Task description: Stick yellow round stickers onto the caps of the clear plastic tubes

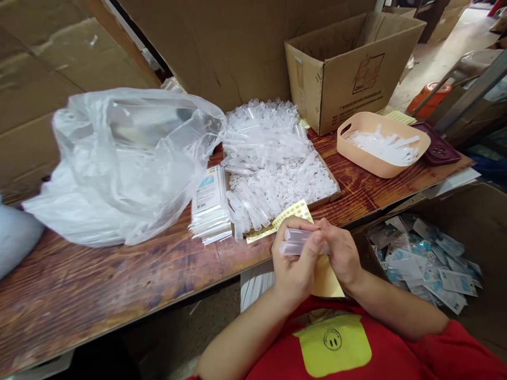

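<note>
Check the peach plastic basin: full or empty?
Partly filled: white strips lie across the bottom of the peach plastic basin, its walls rising bare above them.

Hands (317, 256) gripping clear tubes (297, 243), plastic pieces (273, 158) heaped behind, peach basket (344, 143), cardboard box (304, 87)

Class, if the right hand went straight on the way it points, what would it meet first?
The right hand would probably meet the tubes in the left hand first; they look close, though depth is unclear.
</note>
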Tool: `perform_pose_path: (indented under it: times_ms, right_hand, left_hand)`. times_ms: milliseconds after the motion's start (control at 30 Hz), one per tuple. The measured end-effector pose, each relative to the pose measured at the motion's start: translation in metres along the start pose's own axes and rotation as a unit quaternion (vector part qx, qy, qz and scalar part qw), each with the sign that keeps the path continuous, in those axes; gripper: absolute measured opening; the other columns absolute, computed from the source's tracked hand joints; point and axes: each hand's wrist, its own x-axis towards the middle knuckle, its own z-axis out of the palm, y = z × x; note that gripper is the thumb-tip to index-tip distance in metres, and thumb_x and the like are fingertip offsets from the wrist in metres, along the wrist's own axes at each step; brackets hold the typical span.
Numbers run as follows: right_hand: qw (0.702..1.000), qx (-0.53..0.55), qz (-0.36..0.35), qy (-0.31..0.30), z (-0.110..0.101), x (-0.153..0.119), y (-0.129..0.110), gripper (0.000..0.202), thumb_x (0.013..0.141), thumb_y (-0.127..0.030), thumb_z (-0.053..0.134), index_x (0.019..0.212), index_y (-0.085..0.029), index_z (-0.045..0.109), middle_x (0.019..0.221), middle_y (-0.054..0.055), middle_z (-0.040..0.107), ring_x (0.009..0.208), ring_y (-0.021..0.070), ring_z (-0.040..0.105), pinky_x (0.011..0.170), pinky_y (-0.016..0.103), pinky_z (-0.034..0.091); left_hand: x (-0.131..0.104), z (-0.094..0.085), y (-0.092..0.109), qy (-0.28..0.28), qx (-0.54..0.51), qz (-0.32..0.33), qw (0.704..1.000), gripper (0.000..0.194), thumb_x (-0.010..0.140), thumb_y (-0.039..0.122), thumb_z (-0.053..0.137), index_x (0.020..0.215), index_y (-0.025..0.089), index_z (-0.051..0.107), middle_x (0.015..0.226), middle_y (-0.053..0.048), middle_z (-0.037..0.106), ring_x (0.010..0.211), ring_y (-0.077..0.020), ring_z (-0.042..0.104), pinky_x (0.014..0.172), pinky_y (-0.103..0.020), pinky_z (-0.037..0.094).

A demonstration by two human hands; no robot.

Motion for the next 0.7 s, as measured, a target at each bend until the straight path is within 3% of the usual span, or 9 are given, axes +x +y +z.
perform_pose_path:
  times_ms: [133,200,300,400,533,633,700]
  right_hand:
    - [0.989,-0.039,-0.127,-0.066,-0.012,0.007,0.001,0.058,0.098,-0.064,0.047,0.061,-0.020,0.060,0.066,0.002,0.051,0.065,0.0166,0.048,0.065,0.034,0.038]
    - [0.983,-0.048,-0.167,-0.052,-0.023,0.013,-0.006,0.050,0.099,-0.056,0.050,0.068,-0.020,0.066,0.073,0.003,0.055,0.071,0.0176,0.052,0.068,0.034,0.039]
    - [0.978,-0.056,-0.202,0.016,-0.037,0.019,-0.019,0.024,0.089,-0.042,0.069,0.076,-0.022,0.067,0.075,0.001,0.053,0.068,0.0159,0.051,0.062,0.030,0.038]
    - [0.959,-0.077,-0.263,0.069,-0.043,0.022,-0.027,0.012,0.083,-0.033,0.075,0.084,-0.025,0.066,0.079,0.001,0.055,0.072,0.0168,0.054,0.062,0.029,0.043]
    - [0.930,-0.130,-0.325,0.108,-0.042,0.023,-0.029,0.012,0.084,-0.027,0.074,0.091,-0.027,0.064,0.085,0.002,0.056,0.078,0.0178,0.058,0.068,0.030,0.049]
    - [0.919,-0.154,-0.346,0.105,-0.035,0.023,-0.028,0.016,0.085,-0.025,0.074,0.096,-0.027,0.063,0.092,0.003,0.056,0.084,0.0181,0.062,0.072,0.031,0.053]
    - [0.921,-0.160,-0.341,0.096,-0.029,0.021,-0.029,0.019,0.085,-0.024,0.075,0.099,-0.027,0.063,0.093,0.002,0.057,0.081,0.0167,0.063,0.068,0.029,0.055]
  left_hand:
    - [0.002,-0.008,-0.003,0.055,0.015,0.061,0.997,0.038,0.096,0.044,0.063,0.069,0.017,0.059,0.071,0.000,0.053,0.065,-0.0104,0.053,0.061,-0.023,0.044]
    - [0.006,-0.018,0.000,0.062,0.011,0.064,0.996,0.038,0.096,0.041,0.064,0.066,0.017,0.058,0.076,-0.001,0.055,0.072,-0.0120,0.057,0.069,-0.026,0.048]
    - [0.008,-0.029,0.006,0.040,-0.023,-0.001,0.999,0.033,0.094,0.036,0.068,0.068,0.018,0.058,0.074,0.001,0.056,0.063,-0.0108,0.056,0.063,-0.026,0.049]
    - [0.007,-0.030,0.009,0.003,-0.021,-0.044,0.999,0.038,0.088,0.038,0.074,0.064,0.018,0.054,0.065,0.002,0.054,0.055,-0.0086,0.049,0.053,-0.024,0.042]
    - [0.001,-0.021,-0.002,-0.005,-0.040,-0.122,0.992,0.049,0.076,0.049,0.084,0.061,0.017,0.049,0.052,0.005,0.048,0.048,-0.0063,0.040,0.047,-0.021,0.033]
    - [0.001,-0.013,-0.014,-0.021,-0.121,-0.207,0.971,0.049,0.064,0.054,0.089,0.078,0.017,0.061,0.049,0.009,0.045,0.041,-0.0037,0.031,0.041,-0.018,0.024]
    - [0.003,-0.010,-0.017,-0.027,-0.158,-0.216,0.963,0.054,0.060,0.053,0.092,0.093,0.017,0.067,0.051,0.009,0.049,0.043,-0.0056,0.039,0.042,-0.018,0.030]
